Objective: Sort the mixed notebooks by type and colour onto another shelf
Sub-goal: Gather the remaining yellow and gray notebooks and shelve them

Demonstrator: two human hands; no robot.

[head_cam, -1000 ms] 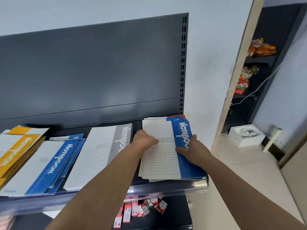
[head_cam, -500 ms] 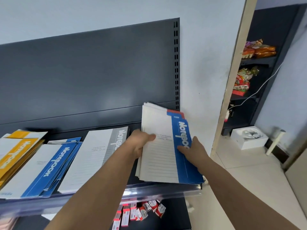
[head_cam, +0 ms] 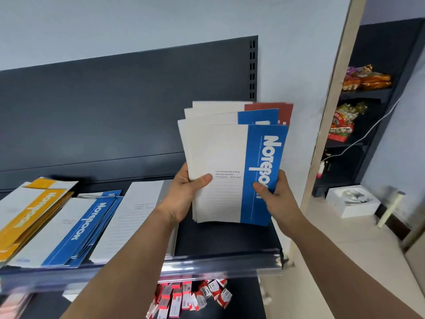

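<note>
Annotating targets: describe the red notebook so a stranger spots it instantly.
At the right end of the dark shelf, the left hand and right hand hold up a fanned stack. The red notebook peeks out rearmost; those in front have blue bands.

The front notebook [head_cam: 220, 157] had "Notebook" running sideways in big white letters down its blue band. On the white part there was tiny black print, something like "You will feel like writing with it all the time", plus a size line too blurry to make out. The same white "Notebook" was on the blue notebook [head_cam: 87, 221] lying on the shelf [head_cam: 225, 240] and on the yellow notebook [head_cam: 34, 212] beside it. The print on the little red boxes [head_cam: 190, 295] was too small to read.
</note>
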